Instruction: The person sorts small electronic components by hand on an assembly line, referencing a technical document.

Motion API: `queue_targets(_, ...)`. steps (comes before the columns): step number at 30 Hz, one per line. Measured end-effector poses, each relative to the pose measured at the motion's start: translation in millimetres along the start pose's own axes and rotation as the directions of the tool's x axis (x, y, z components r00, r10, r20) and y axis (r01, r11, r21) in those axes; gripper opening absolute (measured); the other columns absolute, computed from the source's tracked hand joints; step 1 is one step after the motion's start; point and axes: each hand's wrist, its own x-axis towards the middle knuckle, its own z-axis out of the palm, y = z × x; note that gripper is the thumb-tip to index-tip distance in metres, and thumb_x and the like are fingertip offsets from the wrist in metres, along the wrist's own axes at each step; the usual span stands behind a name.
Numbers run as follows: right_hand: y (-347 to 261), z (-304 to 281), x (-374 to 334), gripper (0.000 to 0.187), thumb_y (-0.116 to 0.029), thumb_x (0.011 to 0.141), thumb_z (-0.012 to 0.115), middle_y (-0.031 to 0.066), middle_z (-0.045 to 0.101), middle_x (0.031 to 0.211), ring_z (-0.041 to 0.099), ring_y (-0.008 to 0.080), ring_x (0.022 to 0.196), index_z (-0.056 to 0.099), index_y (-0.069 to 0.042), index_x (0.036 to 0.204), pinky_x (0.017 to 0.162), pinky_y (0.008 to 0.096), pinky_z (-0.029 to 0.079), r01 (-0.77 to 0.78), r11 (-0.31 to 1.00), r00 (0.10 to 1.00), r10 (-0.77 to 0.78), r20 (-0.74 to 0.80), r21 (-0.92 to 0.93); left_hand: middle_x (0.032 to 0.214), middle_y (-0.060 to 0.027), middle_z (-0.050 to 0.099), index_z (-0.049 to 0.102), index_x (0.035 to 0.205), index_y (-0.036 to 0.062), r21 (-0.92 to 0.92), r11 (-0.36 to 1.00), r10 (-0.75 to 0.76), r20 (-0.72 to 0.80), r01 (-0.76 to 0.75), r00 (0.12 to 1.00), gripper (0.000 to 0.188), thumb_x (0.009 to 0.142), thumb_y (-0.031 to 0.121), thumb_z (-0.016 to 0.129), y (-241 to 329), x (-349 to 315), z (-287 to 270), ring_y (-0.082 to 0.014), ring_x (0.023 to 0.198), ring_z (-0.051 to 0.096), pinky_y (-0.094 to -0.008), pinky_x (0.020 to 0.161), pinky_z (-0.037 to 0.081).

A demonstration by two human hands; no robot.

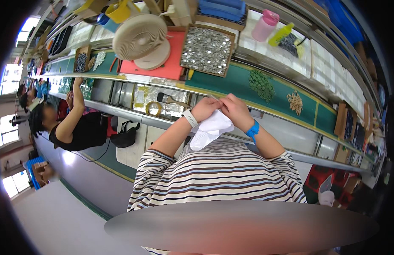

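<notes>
My left hand [204,108] and right hand [236,109] | fingers pinch white cloth [210,129] | above green worktop [231,83] edge

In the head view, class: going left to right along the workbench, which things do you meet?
Small box of dark parts → round cream fan → tray of silvery parts → pink bottle → yellow-green bottle.
</notes>
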Motion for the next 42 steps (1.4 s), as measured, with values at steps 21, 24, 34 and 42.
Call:
queue_targets(21,-19.7,20.5,-16.4,0.011,-0.009,0.073,0.059,0.0013,0.052,0.061,0.048,0.0064,0.053,0.051,-0.004,0.067,0.046,0.0194,0.038,-0.596,0.619,0.770,0.262,0.581,0.511,0.060,0.0001,0.053,0.060,0.071,-0.0019,0.027,0.999,-0.039,0.092,0.037,0.995,0.031,0.078,0.029,0.056,-7.2,-52.5,-8.6,-0.0058,0.054,0.043,-0.0217,0.050,0.036)
queue_targets(24,-23.0,20.0,-17.4,0.012,-0.012,0.075,0.058,0.0010,0.053,0.063,0.049,0.0064,0.054,0.052,-0.003,0.069,0.049,0.0193,0.041,-0.620,0.566,0.752,0.234,0.616,0.543,0.062,-0.0007,0.054,0.060,0.073,-0.0025,-0.012,1.000,-0.026,0.163,0.028,0.986,0.029,0.079,0.026,0.055,-11.0,-49.9,-8.8,-0.0061,0.055,0.045,-0.0218,0.051,0.038)
queue_targets(34,-9.1,16.7,-28.0,0.012,-0.016,0.078,0.054,0.0035,0.059,0.071,0.056,0.0091,0.059,0.054,-0.004,0.076,0.052,0.0196,0.046,-0.777,0.190,0.628,0.297,0.719,0.600,0.067,-0.0030,0.057,0.058,0.075,-0.0018,0.107,0.993,0.041,0.087,-0.050,0.995,0.024,0.080,0.021,0.051,-24.9,-48.6,-6.7,-0.0077,0.059,0.048,-0.0218,0.056,0.040)
queue_targets(42,26.2,22.0,-42.7,0.010,-0.008,0.076,0.046,0.0065,0.056,0.058,0.055,0.0124,0.052,0.050,-0.002,0.069,0.049,0.0233,0.044,-0.516,0.703,0.832,0.548,0.090,0.489,0.061,-0.0043,0.057,0.059,0.064,-0.0011,0.188,0.982,0.033,-0.028,-0.027,0.999,0.022,0.077,0.014,0.049,-12.6,-55.5,-7.6,-0.0085,0.059,0.050,-0.0217,0.057,0.040)
